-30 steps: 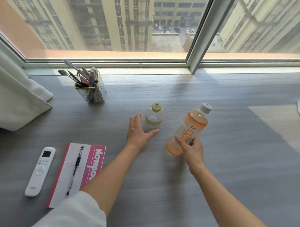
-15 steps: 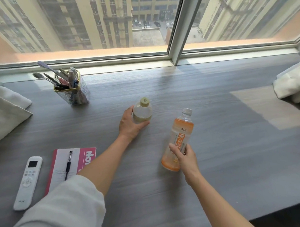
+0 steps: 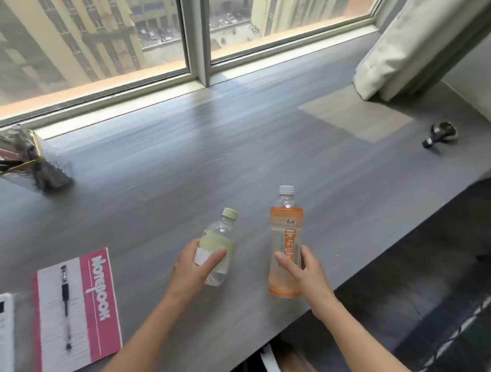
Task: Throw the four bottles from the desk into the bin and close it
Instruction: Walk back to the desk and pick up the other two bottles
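My left hand (image 3: 192, 271) is wrapped around a small clear bottle with a pale green cap and label (image 3: 219, 239), held tilted above the grey desk (image 3: 237, 158). My right hand (image 3: 304, 275) grips an orange-labelled bottle with a white cap (image 3: 286, 229), upright, near the desk's front edge. Both bottles are lifted towards me. No bin shows in the head view, and no other bottles are visible.
A pink notebook (image 3: 100, 291) with a pen (image 3: 65, 300) lies at front left, a white remote (image 3: 1, 333) beside it. A pen holder (image 3: 23, 157) stands at far left. A small metal object (image 3: 440, 134) lies far right, below a curtain (image 3: 417, 40). Dark floor lies right of the desk.
Both hands have pulled their bottles back towards the desk's front edge. My left hand has gone from touching the small bottle to gripping and lifting it. My view has swung right.
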`<state>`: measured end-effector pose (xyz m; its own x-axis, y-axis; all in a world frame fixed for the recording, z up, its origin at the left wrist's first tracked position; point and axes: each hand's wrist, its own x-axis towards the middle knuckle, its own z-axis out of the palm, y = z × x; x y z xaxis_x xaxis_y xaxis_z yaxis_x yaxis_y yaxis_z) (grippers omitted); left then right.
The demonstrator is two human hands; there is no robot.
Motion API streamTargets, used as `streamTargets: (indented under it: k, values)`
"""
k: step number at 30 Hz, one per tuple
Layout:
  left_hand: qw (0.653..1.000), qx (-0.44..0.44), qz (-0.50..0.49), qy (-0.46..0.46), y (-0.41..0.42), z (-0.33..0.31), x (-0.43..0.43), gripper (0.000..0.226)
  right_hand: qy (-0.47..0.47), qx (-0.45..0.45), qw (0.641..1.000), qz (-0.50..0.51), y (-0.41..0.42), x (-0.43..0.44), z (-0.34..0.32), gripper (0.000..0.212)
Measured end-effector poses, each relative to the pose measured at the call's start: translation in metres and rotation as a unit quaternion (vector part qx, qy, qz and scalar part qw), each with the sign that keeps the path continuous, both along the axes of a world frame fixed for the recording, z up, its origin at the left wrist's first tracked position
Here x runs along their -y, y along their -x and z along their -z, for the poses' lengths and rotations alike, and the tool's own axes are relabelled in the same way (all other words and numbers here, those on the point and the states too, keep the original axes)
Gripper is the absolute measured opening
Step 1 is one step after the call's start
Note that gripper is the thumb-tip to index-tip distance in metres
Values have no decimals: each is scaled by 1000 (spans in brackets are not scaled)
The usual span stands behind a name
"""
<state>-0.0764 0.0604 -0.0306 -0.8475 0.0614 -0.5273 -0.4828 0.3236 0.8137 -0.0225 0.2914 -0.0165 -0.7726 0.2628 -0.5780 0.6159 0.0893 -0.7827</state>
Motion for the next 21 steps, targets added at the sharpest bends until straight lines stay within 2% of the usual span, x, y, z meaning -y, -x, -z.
streamTargets:
  k: [2, 7, 11, 13, 16, 21]
  values:
    - [999, 31, 18, -12, -18, -2, -11, 43, 0, -2, 1000, 31, -27, -15, -3, 52]
    - [982, 100, 161, 1, -54, -2, -52, 49, -22, 17, 994, 108, -105, -55, -6, 55]
    - [944, 136, 299, 10, -75, -4, -99, 56, -53, 39, 983, 171, -172, -88, 1, 36]
    - [924, 134, 357, 27, -86, -4, -130, 54, -61, 56, 975, 204, -210, -106, 7, 30]
    - [898, 102, 423, 64, -107, -2, -180, 47, -80, 101, 963, 237, -267, -133, 18, 34]
    - [851, 41, 509, 119, -154, 7, -266, 52, -122, 214, 933, 264, -359, -180, 39, 34]
